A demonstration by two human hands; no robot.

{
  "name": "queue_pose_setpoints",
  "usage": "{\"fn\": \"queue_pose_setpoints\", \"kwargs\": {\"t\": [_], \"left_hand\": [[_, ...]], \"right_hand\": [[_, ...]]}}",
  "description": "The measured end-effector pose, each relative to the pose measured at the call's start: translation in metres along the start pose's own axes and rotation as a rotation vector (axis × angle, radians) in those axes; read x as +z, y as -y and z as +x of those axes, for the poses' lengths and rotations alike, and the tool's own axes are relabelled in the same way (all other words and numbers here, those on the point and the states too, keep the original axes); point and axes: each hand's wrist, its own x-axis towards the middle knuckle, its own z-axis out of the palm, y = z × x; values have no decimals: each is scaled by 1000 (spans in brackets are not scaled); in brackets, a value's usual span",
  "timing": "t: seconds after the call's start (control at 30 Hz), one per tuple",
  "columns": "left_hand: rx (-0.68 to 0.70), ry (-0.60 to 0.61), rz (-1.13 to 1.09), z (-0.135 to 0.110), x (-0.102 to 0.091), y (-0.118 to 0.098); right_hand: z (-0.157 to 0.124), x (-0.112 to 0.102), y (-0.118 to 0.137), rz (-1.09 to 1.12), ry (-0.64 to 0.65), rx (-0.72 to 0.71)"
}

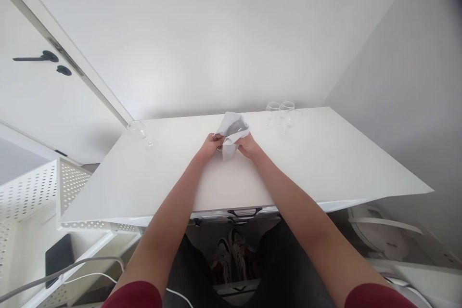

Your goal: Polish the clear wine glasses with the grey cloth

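Both my hands meet over the middle of a white table (325, 163). My left hand (211, 145) and my right hand (248, 145) are closed on a white cloth (231, 132) bunched between them. The cloth seems wrapped round a clear glass, of which only a grey curved rim shows inside the folds. A clear wine glass (139, 131) stands near the table's far left corner. Two more clear wine glasses (280, 111) stand side by side at the far edge, right of my hands.
A white door with a black handle (39, 57) is at the left. A perforated white shelf (43, 187) stands beside the table, with a dark phone (59, 257) and cables below. Shoes (233, 255) lie under the table. A white round appliance (378, 236) sits at the lower right.
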Motion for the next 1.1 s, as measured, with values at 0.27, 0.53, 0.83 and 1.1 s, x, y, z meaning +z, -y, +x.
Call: {"fn": "queue_pose_setpoints", "kwargs": {"t": [0.27, 0.53, 0.83, 1.1], "left_hand": [[-2, -71, -10, 5, 1, 7], [110, -19, 140, 1, 9, 4], [202, -281, 107, 4, -3, -4], [177, -190, -96, 9, 0, 0]], "right_hand": [[9, 5, -13, 61, -196, -71], [16, 7, -13, 61, -357, -118], [18, -6, -12, 166, -548, -139], [7, 6, -19, 90, -105, 256]]}}
